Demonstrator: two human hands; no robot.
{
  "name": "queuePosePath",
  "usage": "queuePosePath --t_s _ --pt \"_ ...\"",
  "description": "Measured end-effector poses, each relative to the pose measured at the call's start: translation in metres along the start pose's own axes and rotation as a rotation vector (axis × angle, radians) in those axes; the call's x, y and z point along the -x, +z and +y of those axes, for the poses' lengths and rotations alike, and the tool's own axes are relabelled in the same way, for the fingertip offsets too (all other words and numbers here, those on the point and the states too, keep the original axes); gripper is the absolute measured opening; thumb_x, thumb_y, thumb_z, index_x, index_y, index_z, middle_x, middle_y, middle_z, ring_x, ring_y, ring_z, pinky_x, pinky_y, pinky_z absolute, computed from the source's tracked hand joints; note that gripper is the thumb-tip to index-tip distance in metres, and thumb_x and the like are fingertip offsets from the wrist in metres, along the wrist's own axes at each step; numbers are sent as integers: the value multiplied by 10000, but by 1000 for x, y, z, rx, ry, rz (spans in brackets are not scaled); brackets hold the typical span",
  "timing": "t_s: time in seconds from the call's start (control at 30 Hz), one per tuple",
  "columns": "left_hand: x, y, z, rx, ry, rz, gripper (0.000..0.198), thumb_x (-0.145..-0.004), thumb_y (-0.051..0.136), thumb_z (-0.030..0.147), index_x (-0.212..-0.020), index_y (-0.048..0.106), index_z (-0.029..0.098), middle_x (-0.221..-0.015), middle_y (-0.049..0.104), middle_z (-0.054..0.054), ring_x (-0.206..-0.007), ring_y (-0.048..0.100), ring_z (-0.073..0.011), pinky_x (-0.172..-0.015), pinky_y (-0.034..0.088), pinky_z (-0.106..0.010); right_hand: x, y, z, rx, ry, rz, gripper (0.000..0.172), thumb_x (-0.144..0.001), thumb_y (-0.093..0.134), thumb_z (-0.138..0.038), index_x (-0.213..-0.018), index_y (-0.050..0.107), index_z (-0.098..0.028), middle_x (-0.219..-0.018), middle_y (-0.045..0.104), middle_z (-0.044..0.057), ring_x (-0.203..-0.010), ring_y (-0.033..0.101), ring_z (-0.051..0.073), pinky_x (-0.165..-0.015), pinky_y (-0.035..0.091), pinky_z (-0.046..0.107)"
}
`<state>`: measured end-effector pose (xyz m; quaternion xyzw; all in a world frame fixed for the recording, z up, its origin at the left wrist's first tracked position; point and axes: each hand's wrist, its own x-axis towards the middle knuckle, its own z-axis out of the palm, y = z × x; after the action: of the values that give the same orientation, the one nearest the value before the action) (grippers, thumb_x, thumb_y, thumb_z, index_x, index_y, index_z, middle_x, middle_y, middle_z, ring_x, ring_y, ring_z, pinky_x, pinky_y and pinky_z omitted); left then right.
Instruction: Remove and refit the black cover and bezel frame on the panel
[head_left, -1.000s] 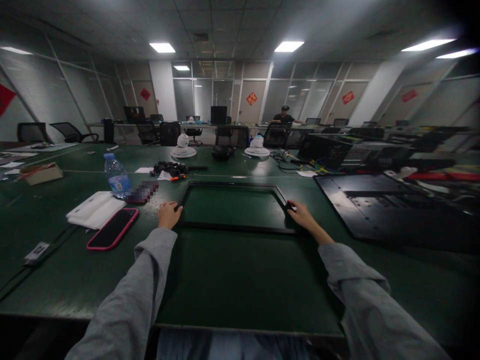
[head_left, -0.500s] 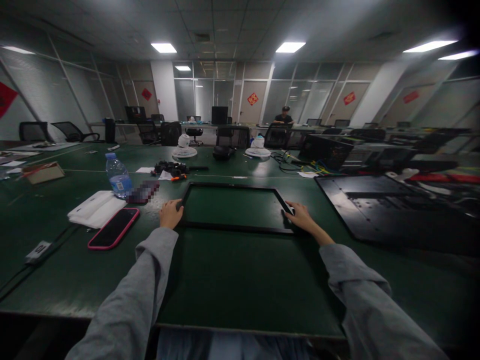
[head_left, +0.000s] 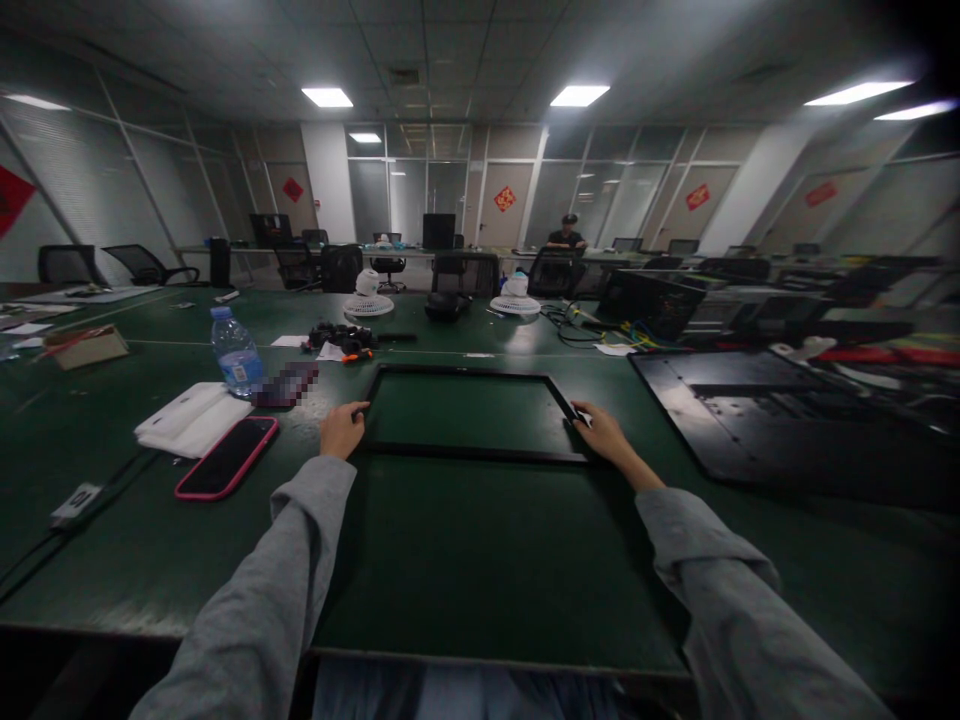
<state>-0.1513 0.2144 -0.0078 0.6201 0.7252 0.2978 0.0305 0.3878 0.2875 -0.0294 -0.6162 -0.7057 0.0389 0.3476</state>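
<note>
A thin black rectangular frame (head_left: pixel 480 455) lies on the green table (head_left: pixel 495 560), with the green surface showing through its middle. At its left side, my left hand (head_left: pixel 343 430) is closed on the edge, thumb and fingers pinching the border. My right hand (head_left: pixel 600 432) grips the opposite side, its fingers round the right edge, where a small pale spot shows near the fingertips. Both forearms are in grey sleeves.
To the left are a phone with a pink edge (head_left: pixel 227 458), a white packet (head_left: pixel 191 420) and a water bottle (head_left: pixel 238 355). A large black panel (head_left: pixel 750 410) lies at the right. Two white fans (head_left: pixel 367 298) stand farther back; a person (head_left: pixel 568 234) sits beyond.
The fingers of both hands have shifted slightly on the frame's sides. The black frame has barely moved.
</note>
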Motion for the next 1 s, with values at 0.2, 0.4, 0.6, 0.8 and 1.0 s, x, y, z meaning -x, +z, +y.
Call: queuePosePath --t_s 0.2,0.4,0.6,0.8,1.0 --pt "2 2 12 88 152 -98 385 -936 562 439 -1277 670 295 -1428 579 -69 -1344 471 -273 -1101 392 -489 -1 -3 6 -22 -3 20 428 -787 561 -296 -1167 685 -142 -1087 714 157 -1043 673 293 -960 515 473" --pt "15 -8 27 20 288 -351 692 -714 728 679 -1328 629 376 -1486 523 -66 -1414 373 -342 -1119 310 -588 -1 1 13 11 -64 -8 538 -698 556 -196 -1221 665 -128 -1114 707 154 -1090 658 296 -1030 473 476" --pt "17 -9 28 -10 338 -371 714 -665 751 700 -1288 657 365 -1470 534 -70 -1398 395 -353 -1119 314 -571 -1 4 12 -19 -1 46 514 -724 553 -208 -1220 658 -125 -1088 716 158 -1089 661 293 -1004 491 475" --pt "16 -8 26 5 282 -263 432 -775 692 652 -1013 730 294 -1268 655 -40 -1234 544 -285 -1066 384 -499 -1 -2 9 -107 23 48 401 -779 527 -259 -1141 676 -171 -1051 726 138 -1027 675 276 -979 498 474" --pt "14 -6 25 60 175 -202 465 -756 701 667 -992 730 268 -1090 706 -61 -1086 621 -274 -937 473 -421 1 -30 12 10 223 232 519 -832 515 -290 -1313 590 -111 -1258 617 220 -1287 474 365 -1066 345 609"
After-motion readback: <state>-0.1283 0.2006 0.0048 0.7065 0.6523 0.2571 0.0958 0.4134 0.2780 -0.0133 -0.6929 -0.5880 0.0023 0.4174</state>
